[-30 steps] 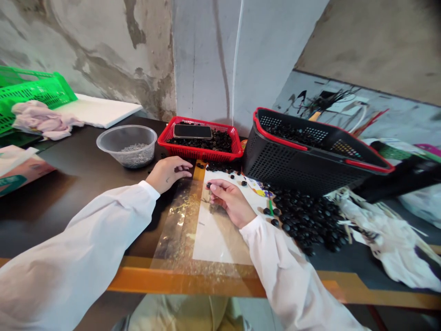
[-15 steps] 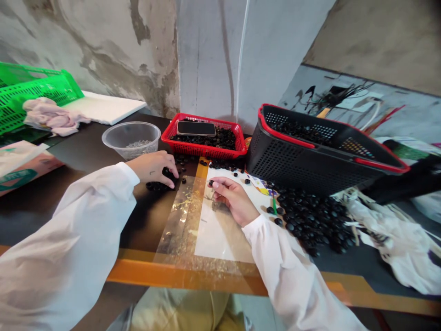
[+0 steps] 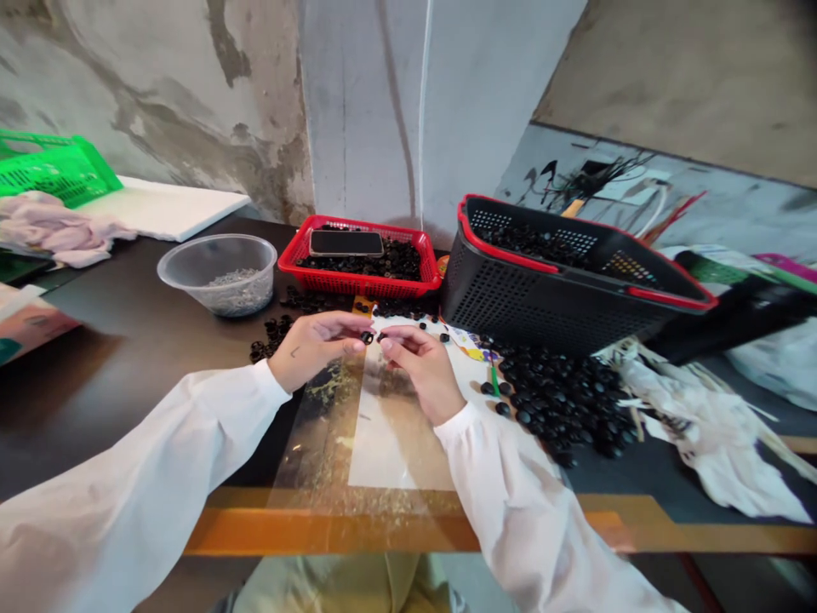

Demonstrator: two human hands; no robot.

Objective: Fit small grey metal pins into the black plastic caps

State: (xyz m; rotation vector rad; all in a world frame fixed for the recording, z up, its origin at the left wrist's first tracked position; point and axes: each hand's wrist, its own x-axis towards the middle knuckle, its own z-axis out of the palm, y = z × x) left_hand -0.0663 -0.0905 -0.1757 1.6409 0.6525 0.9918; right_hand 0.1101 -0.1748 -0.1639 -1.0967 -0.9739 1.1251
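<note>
Small black round parts are in both hands, which nearly meet above a white sheet under clear plastic. My left hand pinches one black part between thumb and fingertips. Just right of it, my right hand is closed on another black part. Loose small black parts lie behind and left of my left hand. To the right of my right hand spreads a large pile of black round pieces, with a thin green tool at its left edge.
A red basket holds black parts and a phone. Left of it stands a clear bowl of small pieces. A black basket stands at right, near white cloth. A green crate is at far left.
My left hand has moved right from the loose parts to beside my right hand, and now has a black part in its fingertips. The whole view has shifted slightly.
</note>
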